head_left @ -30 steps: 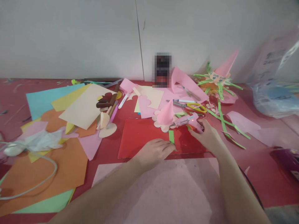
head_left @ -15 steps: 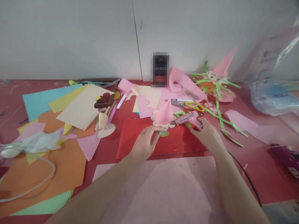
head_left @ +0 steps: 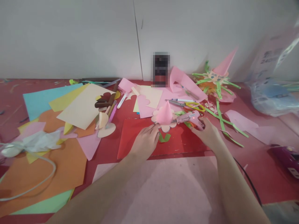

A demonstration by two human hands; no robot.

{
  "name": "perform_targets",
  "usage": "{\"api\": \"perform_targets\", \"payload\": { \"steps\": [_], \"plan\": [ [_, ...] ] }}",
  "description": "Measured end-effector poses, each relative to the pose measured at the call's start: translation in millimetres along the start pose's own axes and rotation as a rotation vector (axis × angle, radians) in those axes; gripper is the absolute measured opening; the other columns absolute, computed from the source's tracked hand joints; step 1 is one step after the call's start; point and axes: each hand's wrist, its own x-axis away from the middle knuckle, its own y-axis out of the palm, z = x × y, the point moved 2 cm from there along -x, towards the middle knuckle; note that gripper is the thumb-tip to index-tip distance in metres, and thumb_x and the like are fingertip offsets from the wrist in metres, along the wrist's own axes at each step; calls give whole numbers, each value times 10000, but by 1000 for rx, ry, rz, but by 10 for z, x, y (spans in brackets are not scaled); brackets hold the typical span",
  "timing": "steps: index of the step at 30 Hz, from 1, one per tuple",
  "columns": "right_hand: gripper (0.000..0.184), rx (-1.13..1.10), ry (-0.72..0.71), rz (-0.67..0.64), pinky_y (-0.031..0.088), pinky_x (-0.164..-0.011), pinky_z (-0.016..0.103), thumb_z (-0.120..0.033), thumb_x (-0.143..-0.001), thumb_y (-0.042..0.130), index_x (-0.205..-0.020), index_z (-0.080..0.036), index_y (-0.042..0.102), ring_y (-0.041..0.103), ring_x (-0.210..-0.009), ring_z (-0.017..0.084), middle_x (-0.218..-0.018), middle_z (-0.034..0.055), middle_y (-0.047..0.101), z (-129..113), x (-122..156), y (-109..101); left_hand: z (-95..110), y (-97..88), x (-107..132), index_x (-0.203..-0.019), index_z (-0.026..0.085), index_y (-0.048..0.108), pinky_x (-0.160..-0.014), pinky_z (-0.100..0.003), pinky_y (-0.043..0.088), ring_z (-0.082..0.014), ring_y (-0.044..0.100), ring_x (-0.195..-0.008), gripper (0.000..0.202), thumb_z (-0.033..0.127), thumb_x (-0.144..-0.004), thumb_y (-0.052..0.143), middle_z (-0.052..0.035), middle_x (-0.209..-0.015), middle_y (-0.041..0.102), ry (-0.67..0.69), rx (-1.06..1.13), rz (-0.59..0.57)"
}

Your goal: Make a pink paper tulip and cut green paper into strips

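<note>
A pink paper cone (head_left: 164, 114) stands on a cream scalloped paper flower (head_left: 166, 128). My left hand (head_left: 146, 138) pinches the flower's near left edge, fingers together. My right hand (head_left: 207, 133) is closed round the handle of a pink glue gun (head_left: 188, 117) with a small red light on it. The gun's nozzle points left and meets the flower's right side near the base of the cone. A curled green paper strip (head_left: 164, 137) shows below the flower. Under all this is a red board (head_left: 184, 141).
Scissors with yellow handles (head_left: 195, 106) and a white pen (head_left: 184, 100) lie behind the glue gun. A finished-looking cone figure with green strips (head_left: 220, 70) stands at the back right. Coloured sheets (head_left: 74, 107) and a white cable (head_left: 52, 174) cover the left. A plastic bag (head_left: 268, 96) stands right.
The flower has turned slightly, so more of its near scalloped edge and the green strip show. My left hand has shifted a little, its fingers now flatter. The glue gun has barely moved.
</note>
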Motion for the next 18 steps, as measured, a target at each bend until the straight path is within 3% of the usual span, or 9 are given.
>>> {"api": "perform_targets", "payload": {
  "steps": [5,9,13,18],
  "plan": [
    [546,1,24,38,399,-599,294,-501,-597,585,-1053,-213,499,570,-761,220,-918,65,610,77,-38,-45,49,17,26,-1106,161,480,-788,-355,465,-197,563,-1002,287,136,-847,361,-79,-1035,629,48,-56,6],
    [493,16,14,100,394,-600,287,-502,-606,578,-994,-204,516,559,-721,199,-870,56,610,109,-55,-124,43,37,37,-1103,154,478,-779,-356,461,-200,560,-1006,281,132,-844,373,-86,-1050,623,68,-80,13],
    [438,17,-54,76,389,-584,280,-481,-618,579,-949,-202,514,557,-678,189,-821,50,616,26,-7,-118,50,22,32,-1033,155,515,-746,-339,463,-188,573,-974,238,122,-838,382,-79,-1074,616,78,-78,19],
    [390,66,-136,21,389,-590,282,-441,-649,553,-957,-206,513,577,-756,216,-901,71,624,-132,93,-17,57,2,34,-964,160,553,-741,-332,455,-188,573,-969,208,133,-841,387,-71,-1054,629,111,-100,35]
  ]
}}
